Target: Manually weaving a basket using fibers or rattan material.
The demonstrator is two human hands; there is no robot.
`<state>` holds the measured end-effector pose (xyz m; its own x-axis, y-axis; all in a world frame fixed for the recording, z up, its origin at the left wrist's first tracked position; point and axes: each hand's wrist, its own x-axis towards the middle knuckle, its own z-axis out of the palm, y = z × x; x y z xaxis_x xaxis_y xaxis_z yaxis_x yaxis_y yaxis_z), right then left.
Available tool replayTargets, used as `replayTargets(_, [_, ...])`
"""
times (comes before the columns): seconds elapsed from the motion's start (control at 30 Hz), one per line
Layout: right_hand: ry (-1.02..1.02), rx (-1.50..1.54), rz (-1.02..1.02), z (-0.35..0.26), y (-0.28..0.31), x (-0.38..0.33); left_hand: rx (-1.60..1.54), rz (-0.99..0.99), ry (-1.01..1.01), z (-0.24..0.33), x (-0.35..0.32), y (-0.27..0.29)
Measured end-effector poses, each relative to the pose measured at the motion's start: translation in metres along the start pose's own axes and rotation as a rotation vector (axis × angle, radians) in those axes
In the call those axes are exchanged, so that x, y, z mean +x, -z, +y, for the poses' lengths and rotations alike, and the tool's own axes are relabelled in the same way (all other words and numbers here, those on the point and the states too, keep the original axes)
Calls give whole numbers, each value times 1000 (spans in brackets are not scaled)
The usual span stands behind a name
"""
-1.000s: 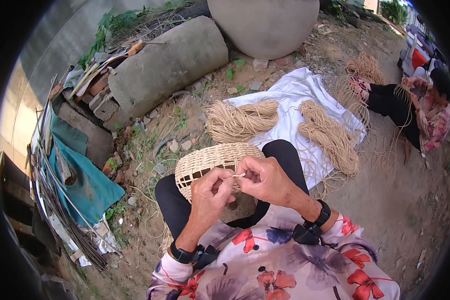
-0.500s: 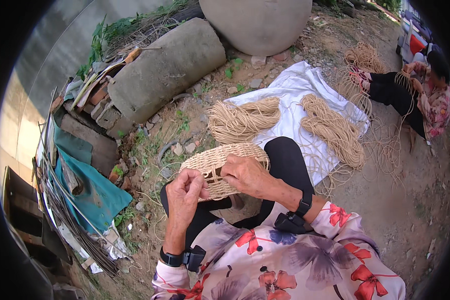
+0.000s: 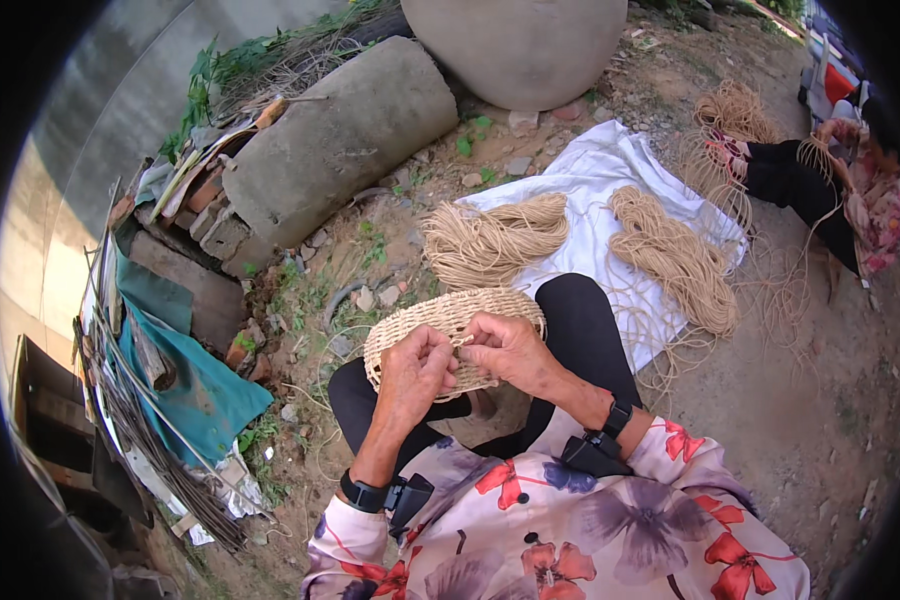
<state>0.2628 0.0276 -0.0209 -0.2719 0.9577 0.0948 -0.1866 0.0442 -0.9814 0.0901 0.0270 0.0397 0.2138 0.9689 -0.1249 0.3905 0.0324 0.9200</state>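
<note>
Well into the weaving, judging by the tight rows. Sitting across the lap, against plain black trousers (image 3: 592, 325): a rounded, straw-coloured panel of plaited cord (image 3: 500, 301), long side facing away, left end over the left thigh. Left hand (image 3: 410, 378): thumb and fingers pinched narrow, right over the panel's middle. Right hand (image 3: 515, 352): same narrow pinch, tips almost meeting the left ones, with a short pale strand (image 3: 462, 340) caught between the two, by the look of it. Too small for reading the exact routing. Done, as far as visible: the far edge, packed close and pretty even. Left to do, at a guess: working in that short strand, plus filling any open spots in the middle. Can't tell how many, with both hands in the way. No shortage of material, anyway: a fat bundle of tan cord (image 3: 495, 240) lapping over the left edge of a crumpled white cloth sheet (image 3: 590, 170), and a longer bundle of tan cord (image 3: 670, 258) along the right edge, loose ends trailing past the near corner onto bare dirt. Beyond the far right edge, a seated co-worker in a floral top (image 3: 882, 225), with more cord looped near the hands.
</note>
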Motion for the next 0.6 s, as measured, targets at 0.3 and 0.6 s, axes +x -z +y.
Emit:
replayTargets(0.3, [42,-33,3,-2,1,-4,-29,14,54,-1,1,-1])
replayTargets(0.6, [316,-286,10,1,0,-3,-160,-109,124,-13,8,13])
